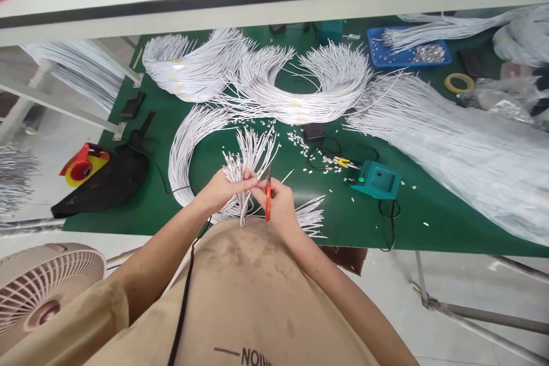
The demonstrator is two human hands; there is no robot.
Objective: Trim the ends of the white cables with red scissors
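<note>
My left hand point(227, 187) is closed round a bunch of white wires point(233, 167), whose tips stand up above my fingers. Close against it, my right hand point(277, 200) grips a small pair of scissors point(268, 200) with red handles and a dark, narrow tip pointing away from me. The fingertips of both hands meet at a wire end, too small to make out clearly. Just beyond my hands, a loose fan of white wires point(256, 148) lies on the green table mat point(223, 151). More wire ends point(311, 217) poke out to the right of my right hand.
Large bundles of white wire point(300, 104) curve across the back. On the right are a teal device point(380, 180), yellow-handled pliers point(342, 162), scattered white bits, a blue tray point(373, 57) and a tape roll point(458, 83). A black pouch point(107, 180) and fan point(47, 297) are left.
</note>
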